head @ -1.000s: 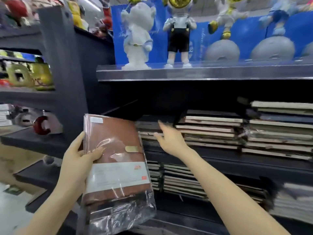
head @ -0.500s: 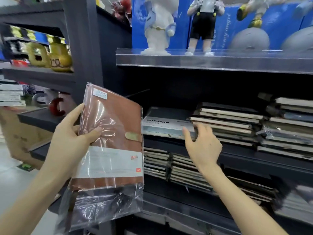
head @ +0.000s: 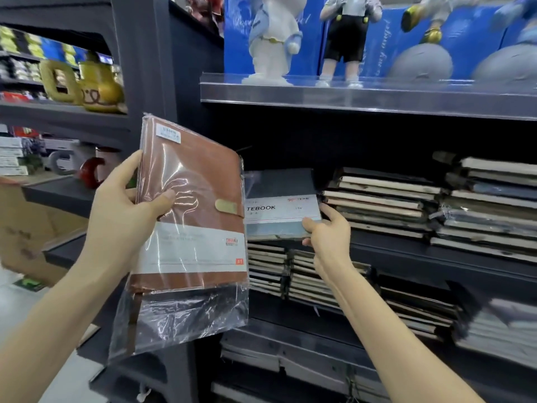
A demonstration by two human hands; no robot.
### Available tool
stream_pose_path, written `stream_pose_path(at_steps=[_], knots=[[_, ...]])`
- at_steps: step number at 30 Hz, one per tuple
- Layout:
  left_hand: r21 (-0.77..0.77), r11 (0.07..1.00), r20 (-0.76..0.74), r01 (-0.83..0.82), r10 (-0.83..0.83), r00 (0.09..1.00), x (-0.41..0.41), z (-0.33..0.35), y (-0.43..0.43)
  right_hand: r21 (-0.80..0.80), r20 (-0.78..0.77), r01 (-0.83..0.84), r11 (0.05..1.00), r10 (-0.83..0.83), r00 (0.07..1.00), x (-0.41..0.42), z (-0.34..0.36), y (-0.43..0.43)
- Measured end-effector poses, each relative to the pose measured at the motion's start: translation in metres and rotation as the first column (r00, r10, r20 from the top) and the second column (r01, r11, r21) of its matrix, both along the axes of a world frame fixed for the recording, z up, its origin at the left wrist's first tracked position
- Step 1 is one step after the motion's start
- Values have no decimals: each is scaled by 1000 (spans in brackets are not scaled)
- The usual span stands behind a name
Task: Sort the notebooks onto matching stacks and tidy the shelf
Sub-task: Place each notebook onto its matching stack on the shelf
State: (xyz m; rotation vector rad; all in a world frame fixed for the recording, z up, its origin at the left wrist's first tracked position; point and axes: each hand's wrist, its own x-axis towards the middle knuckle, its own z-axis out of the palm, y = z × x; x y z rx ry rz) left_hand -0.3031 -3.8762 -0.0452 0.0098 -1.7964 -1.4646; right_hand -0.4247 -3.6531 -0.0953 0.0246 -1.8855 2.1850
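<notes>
- The shelf (head: 406, 253) has dark boards on several levels, and notebooks lie flat on the middle board and on the ones below. Any book that is moved should come straight out toward the person, because the board overhead leaves little room to lift.
- Two stacks (head: 380, 202) of mixed covers sit to the right on the middle board, just beside the book being handled. Its right edge is close to the nearest one, so it should slide out without dragging the neighbours.
- The brown notebook (head: 191, 181) is held upright in front of the shelf's left post, sealed in a loose plastic sleeve (head: 186, 321) that hangs below it. The slack film could snag on a board edge, so it is best kept clear until a matching brown stack is found; none is plain to see here.
- The dark notebook (head: 279, 184) with a white paper band lies at the left end of the middle board. I judge that drawing it out is the step in hand. A corner grip can let it twist, so it needs support underneath as it comes free.
- The left hand (head: 122, 219) grips the brown notebook by its left edge, thumb across the cover.
- The right hand (head: 328, 237) pinches the dark notebook's front right corner, with the fingers (head: 311, 221) narrow, above and below.
</notes>
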Motion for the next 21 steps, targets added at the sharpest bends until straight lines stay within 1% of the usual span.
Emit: stream_pose_path(at_steps=[2, 4, 7, 9, 13, 17, 19, 21], knots=[[-14, 1000, 15, 4, -4, 1000, 1, -1, -1, 27, -99, -5, 1000, 8, 995, 6, 7, -2], [-5, 1000, 16, 11, -11, 1000, 3, 1, 0, 15, -167, 26, 1000, -23, 986, 11, 17, -2], [68, 997, 4, 36, -36, 999, 5, 5, 5, -77, -196, 97, 992, -111, 974, 17, 31, 6], [86, 995, 2, 59, -60, 998, 6, 8, 8, -116, -208, 144, 983, -165, 964, 20, 34, 19], [60, 993, -11, 102, -101, 995, -2, 8, 15, -192, -201, 275, 942, -312, 929, 20, 36, 63], [106, 982, 1, 157, -158, 987, -20, 9, 30, -254, -168, 388, 886, -436, 884, 5, 46, 107], [87, 983, 2, 164, -165, 986, -26, 10, 38, -273, -127, 413, 869, -458, 880, -6, 61, 120], [44, 986, 18, 160, -161, 987, -31, 10, 42, -293, -108, 375, 879, -420, 901, -15, 71, 131]])
